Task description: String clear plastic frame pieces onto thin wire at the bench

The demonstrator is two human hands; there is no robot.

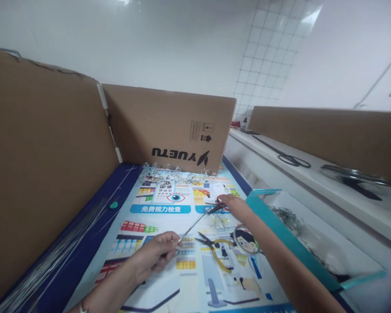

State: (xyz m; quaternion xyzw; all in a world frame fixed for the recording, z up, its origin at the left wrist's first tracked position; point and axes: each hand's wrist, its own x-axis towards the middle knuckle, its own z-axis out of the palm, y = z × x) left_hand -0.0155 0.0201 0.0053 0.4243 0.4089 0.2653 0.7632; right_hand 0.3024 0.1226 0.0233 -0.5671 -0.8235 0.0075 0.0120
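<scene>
My left hand (pixel 163 250) pinches the near end of a thin silvery wire strand (pixel 193 226), its fingers closed. The strand slants up and to the right. At its far end are the dark jaws of small red-handled pliers (pixel 220 201). My right hand (pixel 236 208) is closed round the pliers' handles, partly hiding them. Below my right hand, fine loose wires (pixel 219 221) lie on the printed sheet. Yellow-handled pliers (pixel 217 252) rest open between my forearms. A clear ring-shaped thing (pixel 246 239) lies beside them, near my right forearm.
Long wires (pixel 61 250) run along the left edge, near a small green piece (pixel 113 204). Clear bits (pixel 169 174) lie before the cardboard box (pixel 163 126). At right, a teal-rimmed bin (pixel 280 234) holds wire pieces; scissors (pixel 293 160) lie on the white ledge.
</scene>
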